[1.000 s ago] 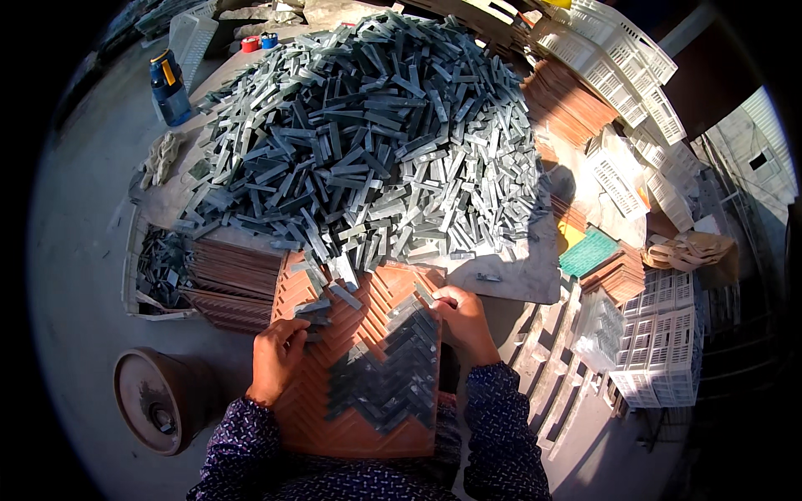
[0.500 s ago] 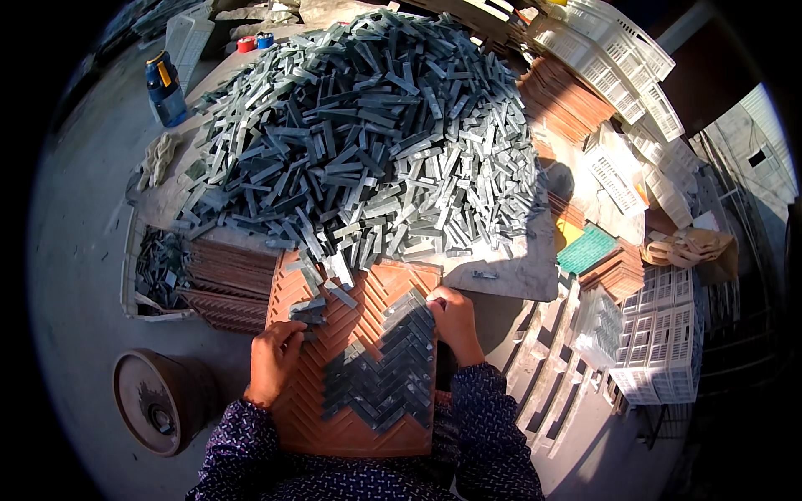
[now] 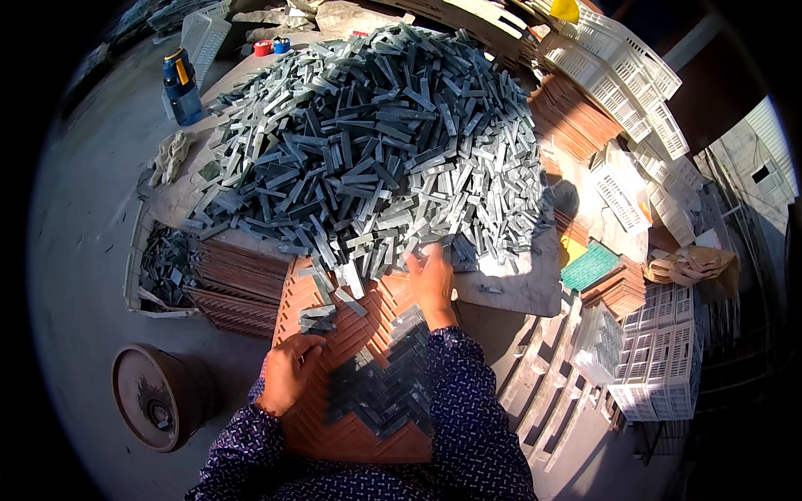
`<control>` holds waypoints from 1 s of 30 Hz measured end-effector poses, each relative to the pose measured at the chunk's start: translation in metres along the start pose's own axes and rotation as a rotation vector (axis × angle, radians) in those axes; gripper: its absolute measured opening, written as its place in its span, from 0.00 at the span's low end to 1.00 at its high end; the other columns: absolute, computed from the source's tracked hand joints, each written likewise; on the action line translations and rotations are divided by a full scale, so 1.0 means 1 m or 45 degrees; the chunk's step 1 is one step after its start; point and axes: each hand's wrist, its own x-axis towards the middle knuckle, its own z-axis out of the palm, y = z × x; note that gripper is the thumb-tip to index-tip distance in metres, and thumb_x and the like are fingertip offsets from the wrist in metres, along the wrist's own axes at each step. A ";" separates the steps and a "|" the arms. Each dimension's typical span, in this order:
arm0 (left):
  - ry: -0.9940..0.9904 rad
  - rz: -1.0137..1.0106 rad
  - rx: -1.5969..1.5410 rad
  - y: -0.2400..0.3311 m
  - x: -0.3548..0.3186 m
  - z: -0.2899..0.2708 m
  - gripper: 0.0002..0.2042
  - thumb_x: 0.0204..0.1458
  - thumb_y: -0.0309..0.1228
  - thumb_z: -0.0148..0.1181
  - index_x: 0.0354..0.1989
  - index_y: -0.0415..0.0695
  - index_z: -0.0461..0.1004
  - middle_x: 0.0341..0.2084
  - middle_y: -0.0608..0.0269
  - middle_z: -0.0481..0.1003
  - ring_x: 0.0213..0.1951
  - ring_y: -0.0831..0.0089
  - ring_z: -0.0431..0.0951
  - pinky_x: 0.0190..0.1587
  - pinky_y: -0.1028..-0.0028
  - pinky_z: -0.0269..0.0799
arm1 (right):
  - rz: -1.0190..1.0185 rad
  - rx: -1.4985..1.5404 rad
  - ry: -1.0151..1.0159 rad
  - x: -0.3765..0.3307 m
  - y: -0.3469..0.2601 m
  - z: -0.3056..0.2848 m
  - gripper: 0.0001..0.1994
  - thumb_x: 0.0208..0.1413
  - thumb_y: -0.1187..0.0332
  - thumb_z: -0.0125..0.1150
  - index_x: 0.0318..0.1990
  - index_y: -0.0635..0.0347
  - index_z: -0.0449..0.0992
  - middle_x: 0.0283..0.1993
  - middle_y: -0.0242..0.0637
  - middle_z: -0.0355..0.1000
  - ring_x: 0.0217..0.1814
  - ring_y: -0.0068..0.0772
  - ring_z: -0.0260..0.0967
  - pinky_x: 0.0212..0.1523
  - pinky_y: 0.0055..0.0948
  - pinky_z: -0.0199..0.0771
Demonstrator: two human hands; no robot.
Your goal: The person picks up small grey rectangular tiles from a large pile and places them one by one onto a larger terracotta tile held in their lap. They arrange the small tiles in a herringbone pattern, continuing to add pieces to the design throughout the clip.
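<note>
A reddish-brown mould board (image 3: 301,434) with slanted grooves lies before me, its lower edge against my body. Dark grey stone strips (image 3: 380,388) fill part of it in a herringbone pattern. My left hand (image 3: 288,376) is over the board's left side, fingers curled together; whatever they may hold is hidden. Just beyond its fingertips sits a small stack of loose strips (image 3: 317,318). My right hand (image 3: 432,288) reaches past the board's far edge, fingers apart, at the near edge of a big heap of grey-green stone strips (image 3: 359,150). Its forearm covers the board's right edge.
The heap rests on a table (image 3: 522,284). Stacked brown boards (image 3: 238,280) and a crate of strips (image 3: 167,267) stand left, above a brown bucket (image 3: 159,401). A bottle (image 3: 181,92) and gloves (image 3: 171,159) lie far left. White crates (image 3: 656,351) and a wooden pallet (image 3: 535,367) are right.
My right hand has left the board's right edge and moved forward to the heap. My left hand has drawn slightly back from the small stack. The view has shifted a little.
</note>
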 end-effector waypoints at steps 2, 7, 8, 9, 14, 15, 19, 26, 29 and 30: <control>0.009 0.013 0.009 -0.003 -0.002 -0.002 0.07 0.48 0.21 0.58 0.36 0.38 0.77 0.31 0.51 0.77 0.35 0.56 0.78 0.38 0.68 0.73 | 0.060 -0.101 0.003 0.007 -0.007 0.007 0.20 0.50 0.58 0.63 0.40 0.65 0.67 0.36 0.56 0.74 0.39 0.59 0.72 0.39 0.48 0.72; 0.051 0.005 0.005 -0.011 -0.004 -0.013 0.07 0.48 0.21 0.58 0.36 0.38 0.77 0.31 0.51 0.77 0.34 0.55 0.78 0.36 0.68 0.73 | 0.158 -0.184 -0.178 0.014 -0.015 0.013 0.18 0.47 0.60 0.63 0.38 0.66 0.70 0.37 0.54 0.74 0.44 0.55 0.72 0.44 0.46 0.72; 0.053 0.006 0.014 -0.015 -0.004 -0.015 0.07 0.48 0.21 0.58 0.35 0.39 0.77 0.30 0.51 0.77 0.34 0.55 0.78 0.36 0.68 0.73 | 0.131 -0.126 -0.190 0.011 -0.014 0.010 0.15 0.47 0.62 0.63 0.35 0.66 0.71 0.37 0.53 0.74 0.42 0.54 0.73 0.42 0.43 0.72; 0.049 0.016 0.014 -0.018 -0.003 -0.015 0.07 0.48 0.21 0.58 0.35 0.39 0.77 0.30 0.50 0.77 0.34 0.55 0.78 0.36 0.68 0.73 | 0.077 -0.043 -0.174 0.010 -0.005 0.006 0.14 0.47 0.63 0.62 0.34 0.66 0.71 0.35 0.51 0.74 0.39 0.52 0.73 0.39 0.41 0.72; 0.034 0.016 0.018 -0.029 0.000 -0.023 0.07 0.48 0.21 0.58 0.35 0.39 0.77 0.29 0.50 0.77 0.33 0.55 0.78 0.35 0.68 0.73 | -0.198 -0.025 -0.204 -0.016 0.033 -0.015 0.11 0.49 0.68 0.59 0.38 0.63 0.73 0.28 0.46 0.72 0.30 0.47 0.71 0.32 0.37 0.70; 0.027 0.020 0.021 -0.030 0.000 -0.023 0.07 0.48 0.21 0.58 0.35 0.39 0.77 0.29 0.51 0.77 0.33 0.55 0.78 0.35 0.68 0.73 | -0.259 -0.065 -0.201 -0.023 0.037 -0.020 0.11 0.49 0.67 0.60 0.39 0.63 0.73 0.28 0.47 0.72 0.31 0.49 0.72 0.33 0.38 0.71; 0.012 0.034 0.038 -0.029 -0.002 -0.018 0.07 0.47 0.20 0.58 0.35 0.38 0.77 0.29 0.51 0.77 0.33 0.55 0.78 0.36 0.68 0.73 | -0.315 -0.157 -0.319 -0.050 0.030 -0.033 0.12 0.50 0.67 0.59 0.43 0.58 0.74 0.35 0.46 0.72 0.38 0.54 0.70 0.38 0.44 0.71; 0.046 0.018 0.004 -0.014 -0.006 -0.010 0.07 0.47 0.20 0.58 0.36 0.37 0.77 0.30 0.50 0.77 0.34 0.55 0.79 0.37 0.69 0.73 | -0.259 -0.177 -0.246 -0.062 0.048 -0.041 0.11 0.50 0.66 0.57 0.41 0.56 0.75 0.37 0.44 0.73 0.41 0.50 0.71 0.39 0.43 0.71; 0.056 0.001 0.016 -0.012 -0.010 -0.010 0.07 0.47 0.20 0.58 0.36 0.37 0.77 0.30 0.49 0.77 0.34 0.55 0.79 0.37 0.69 0.73 | -0.111 -0.116 -0.312 -0.058 0.040 -0.043 0.10 0.48 0.67 0.60 0.38 0.57 0.75 0.34 0.43 0.74 0.39 0.49 0.72 0.38 0.43 0.70; 0.054 0.004 0.021 -0.014 -0.010 -0.009 0.07 0.47 0.20 0.58 0.36 0.37 0.76 0.30 0.49 0.77 0.34 0.55 0.79 0.37 0.69 0.73 | -0.069 -0.091 -0.315 -0.057 0.039 -0.044 0.09 0.47 0.67 0.61 0.37 0.57 0.75 0.33 0.43 0.74 0.38 0.49 0.72 0.38 0.42 0.70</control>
